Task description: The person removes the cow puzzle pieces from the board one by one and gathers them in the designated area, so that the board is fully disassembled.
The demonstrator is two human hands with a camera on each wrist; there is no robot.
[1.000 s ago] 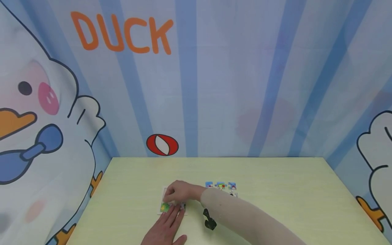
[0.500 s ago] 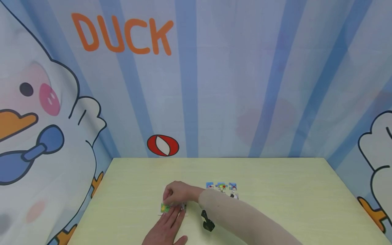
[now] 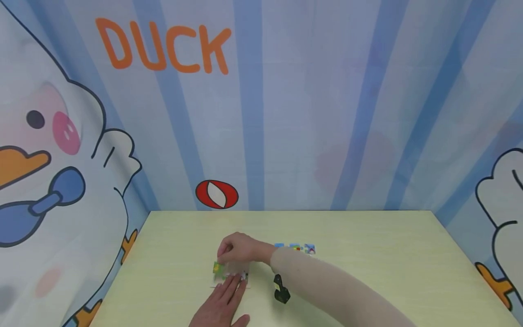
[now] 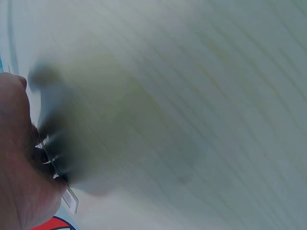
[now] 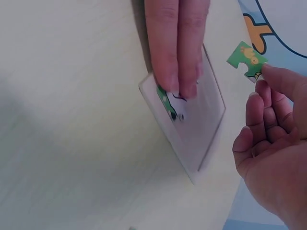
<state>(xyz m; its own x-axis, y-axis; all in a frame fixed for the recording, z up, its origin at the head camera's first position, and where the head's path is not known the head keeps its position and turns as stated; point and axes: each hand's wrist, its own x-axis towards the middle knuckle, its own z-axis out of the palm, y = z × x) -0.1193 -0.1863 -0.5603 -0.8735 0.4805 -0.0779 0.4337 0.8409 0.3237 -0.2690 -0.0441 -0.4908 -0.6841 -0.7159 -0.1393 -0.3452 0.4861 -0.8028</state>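
I see the right hand point(image 3: 238, 249) pinching a green puzzle piece point(image 5: 241, 52) clear of the shallow tray point(image 5: 200, 136), where the left hand point(image 3: 219, 303) lies with fingers straight. Pale table point(image 3: 175, 245) stretches to its left and back edges; other puzzle pieces point(image 3: 310, 249) sit partly behind the right sleeve point(image 3: 327, 286). Since half a second ago, the pinched piece has moved away from my left fingers.
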